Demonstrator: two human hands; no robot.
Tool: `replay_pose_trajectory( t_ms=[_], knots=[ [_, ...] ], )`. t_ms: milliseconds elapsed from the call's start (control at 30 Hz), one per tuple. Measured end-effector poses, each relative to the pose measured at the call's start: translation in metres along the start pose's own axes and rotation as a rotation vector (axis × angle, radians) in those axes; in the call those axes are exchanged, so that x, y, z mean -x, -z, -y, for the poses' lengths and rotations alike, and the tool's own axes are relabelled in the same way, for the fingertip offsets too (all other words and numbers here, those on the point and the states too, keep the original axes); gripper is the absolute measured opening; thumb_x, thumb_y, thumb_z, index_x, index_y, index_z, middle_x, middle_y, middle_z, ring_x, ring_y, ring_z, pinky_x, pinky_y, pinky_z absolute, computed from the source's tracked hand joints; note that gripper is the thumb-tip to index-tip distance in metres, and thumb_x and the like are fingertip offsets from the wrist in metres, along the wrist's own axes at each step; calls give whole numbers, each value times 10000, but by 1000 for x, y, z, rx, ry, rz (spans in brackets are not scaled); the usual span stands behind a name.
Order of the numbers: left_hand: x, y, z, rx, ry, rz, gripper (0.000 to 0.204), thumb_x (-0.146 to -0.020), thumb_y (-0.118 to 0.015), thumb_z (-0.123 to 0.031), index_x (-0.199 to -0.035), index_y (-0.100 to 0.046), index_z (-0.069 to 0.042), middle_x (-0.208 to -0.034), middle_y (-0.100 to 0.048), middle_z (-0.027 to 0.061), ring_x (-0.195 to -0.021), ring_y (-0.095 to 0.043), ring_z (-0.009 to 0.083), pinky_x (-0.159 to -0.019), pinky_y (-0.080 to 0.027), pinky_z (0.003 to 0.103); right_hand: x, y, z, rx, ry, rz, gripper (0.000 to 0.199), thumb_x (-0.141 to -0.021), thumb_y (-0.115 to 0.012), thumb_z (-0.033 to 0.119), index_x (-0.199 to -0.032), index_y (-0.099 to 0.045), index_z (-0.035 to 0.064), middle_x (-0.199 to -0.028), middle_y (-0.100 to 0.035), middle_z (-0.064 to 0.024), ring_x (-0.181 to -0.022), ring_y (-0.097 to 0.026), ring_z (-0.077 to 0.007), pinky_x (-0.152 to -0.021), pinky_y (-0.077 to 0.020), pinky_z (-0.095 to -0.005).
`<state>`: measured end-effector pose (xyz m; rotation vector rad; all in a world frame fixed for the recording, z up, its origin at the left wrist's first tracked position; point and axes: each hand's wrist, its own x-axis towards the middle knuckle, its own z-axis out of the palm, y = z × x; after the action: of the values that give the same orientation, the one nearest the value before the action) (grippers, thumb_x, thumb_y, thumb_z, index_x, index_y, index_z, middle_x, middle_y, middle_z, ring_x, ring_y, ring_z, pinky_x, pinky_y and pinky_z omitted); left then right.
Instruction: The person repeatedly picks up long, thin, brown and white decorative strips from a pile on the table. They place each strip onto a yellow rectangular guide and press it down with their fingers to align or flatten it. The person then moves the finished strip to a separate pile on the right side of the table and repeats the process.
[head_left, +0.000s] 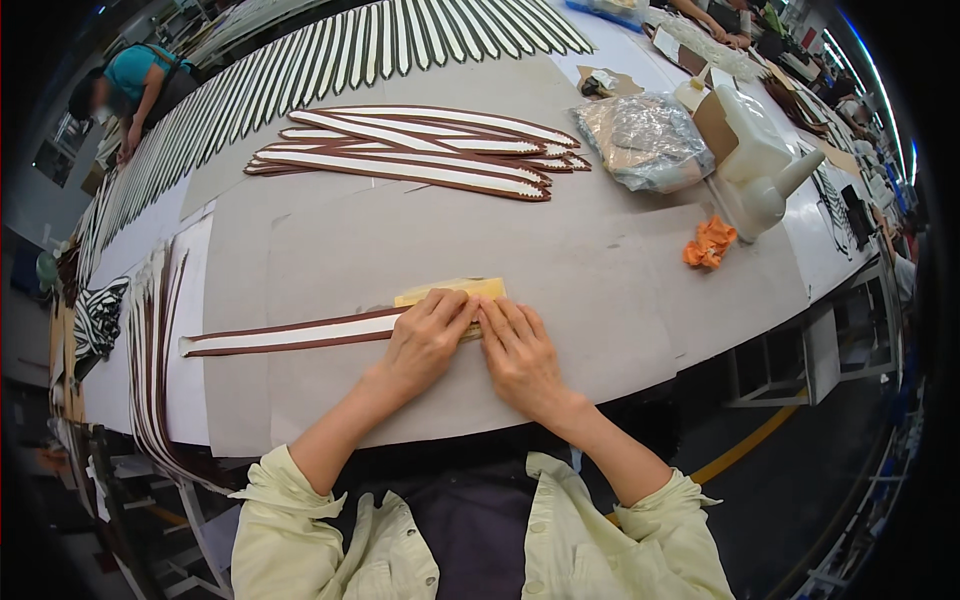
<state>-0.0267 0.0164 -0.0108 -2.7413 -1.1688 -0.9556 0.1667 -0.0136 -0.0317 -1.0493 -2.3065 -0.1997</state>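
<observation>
Both hands, left (pixel 425 335) and right (pixel 518 350), press flat and open on the strip (pixel 290 335), gripping nothing; looks thin and floppy, so hold near the end.

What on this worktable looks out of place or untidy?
An orange rag lies crumpled on the table near the white jug. The strips behind overlap loosely rather than in rows. Nothing looks spilled or damaged.

We see a long worktable (pixel 640 290) covered in grey paper sheets, running from lower left to upper right. Dark floor (pixel 800 480) with a yellow line (pixel 745 445) lies lower right. White metal table frames (pixel 800 365) stand beneath.
</observation>
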Motion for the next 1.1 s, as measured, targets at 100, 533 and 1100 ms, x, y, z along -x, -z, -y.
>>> replay_pose_trajectory(
  t_ms=[100, 533, 1100],
  knots=[
    [6, -3, -1, -6, 54, -25, 454, -752, -648, 54, -1203, -706, 49, -1089, -660, 123, -995, -657, 308, -784, -585, 411, 1, -1, -3, 13, 37, 40, 459, -838, -609, 77, -1218, -665, -175, -1329, -631, -296, -1294, -571, -412, -1117, -450, -518],
    [17, 1, -2, -21, 118, -32, 510, -723, -633, 96, -1225, -703, 41, -1106, -669, 120, -1013, -657, 313, -794, -580, 414, -12, 7, -6, -104, 68, 84, 437, -766, -621, 36, -1135, -653, -197, -1316, -602, -326, -1245, -582, -440, -1109, -461, -505],
    [15, 2, -6, -79, 94, 32, 504, -755, -629, 63, -1253, -698, 24, -1124, -650, 121, -1109, -594, 316, -1085, -416, 530, -22, 6, -10, -198, 54, 48, 334, -772, -645, -8, -1083, -661, -130, -1189, -660, -247, -1158, -618, -386, -1060, -473, -504]
  ],
)
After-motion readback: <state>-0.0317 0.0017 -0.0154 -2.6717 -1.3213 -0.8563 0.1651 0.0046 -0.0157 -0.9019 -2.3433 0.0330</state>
